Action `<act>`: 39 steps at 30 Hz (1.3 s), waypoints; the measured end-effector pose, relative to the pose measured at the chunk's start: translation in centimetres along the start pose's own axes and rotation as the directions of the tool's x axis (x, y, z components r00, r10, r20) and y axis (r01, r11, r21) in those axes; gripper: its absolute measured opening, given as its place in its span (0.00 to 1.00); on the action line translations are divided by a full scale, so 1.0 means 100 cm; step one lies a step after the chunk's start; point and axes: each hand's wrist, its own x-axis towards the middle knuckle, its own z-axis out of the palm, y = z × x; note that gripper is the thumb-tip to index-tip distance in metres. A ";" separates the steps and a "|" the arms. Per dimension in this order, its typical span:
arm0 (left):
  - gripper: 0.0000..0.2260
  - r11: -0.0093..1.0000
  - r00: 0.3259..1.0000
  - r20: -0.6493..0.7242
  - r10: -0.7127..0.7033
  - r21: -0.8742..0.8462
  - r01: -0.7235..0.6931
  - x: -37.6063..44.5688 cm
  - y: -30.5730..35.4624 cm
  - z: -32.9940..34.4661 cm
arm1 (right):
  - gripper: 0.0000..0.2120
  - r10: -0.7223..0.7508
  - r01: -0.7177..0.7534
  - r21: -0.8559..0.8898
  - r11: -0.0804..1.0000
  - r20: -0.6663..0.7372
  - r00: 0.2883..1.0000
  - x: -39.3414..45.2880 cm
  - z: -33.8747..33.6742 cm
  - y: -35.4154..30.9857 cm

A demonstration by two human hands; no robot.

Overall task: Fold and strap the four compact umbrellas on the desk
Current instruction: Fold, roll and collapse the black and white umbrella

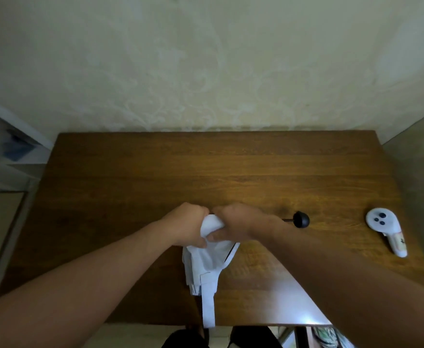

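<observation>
Both my left hand (189,223) and right hand (238,226) grip the crumpled white fabric umbrella (207,259) at frame centre, its strap (208,307) overhanging the brown wooden tabletop's (205,172) near edge; open tabletop lies beyond.

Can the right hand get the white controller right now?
Probably not yet: the right hand grips the white umbrella with the left hand. The controller lies unblocked on the desk.
</observation>
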 end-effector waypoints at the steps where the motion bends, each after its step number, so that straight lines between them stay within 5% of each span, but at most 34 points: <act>1: 0.22 1.000 1.000 0.002 0.003 -0.002 -0.003 -0.008 0.000 -0.011 | 0.29 -0.013 0.013 -0.016 1.000 -0.029 0.999 -0.004 -0.010 -0.008; 7: 0.27 0.999 0.997 0.071 0.018 0.032 -0.021 -0.069 0.000 -0.096 | 0.27 -0.121 0.103 -0.138 0.985 -0.127 0.984 -0.034 -0.074 -0.056; 16: 0.28 0.993 0.995 0.035 0.090 -0.084 -0.087 -0.138 0.007 -0.190 | 0.17 -0.094 -0.011 -0.307 0.952 -0.324 0.941 -0.091 -0.159 -0.120; 19: 0.28 0.990 0.990 -0.031 0.138 0.025 -0.137 -0.153 0.010 -0.203 | 0.15 -0.046 -0.079 -0.327 0.942 -0.357 0.933 -0.103 -0.169 -0.134; 24: 0.20 0.923 0.928 -0.303 0.219 0.372 -0.096 -0.164 0.002 -0.199 | 0.09 0.074 -0.153 -0.177 0.972 -0.388 0.919 -0.113 -0.165 -0.143; 27: 0.18 0.859 0.883 -0.353 0.311 0.502 -0.102 -0.169 0.001 -0.192 | 0.10 0.155 -0.165 0.002 0.986 -0.356 0.922 -0.113 -0.156 -0.152; 31: 0.30 0.881 0.902 -0.294 0.318 0.444 -0.166 -0.174 0.010 -0.188 | 0.10 0.225 -0.160 0.248 0.956 -0.263 0.938 -0.115 -0.150 -0.158; 39: 0.22 0.880 0.888 -0.351 0.298 0.462 -0.113 -0.186 0.021 -0.189 | 0.08 0.120 -0.083 0.502 0.861 -0.042 0.992 -0.130 -0.152 -0.148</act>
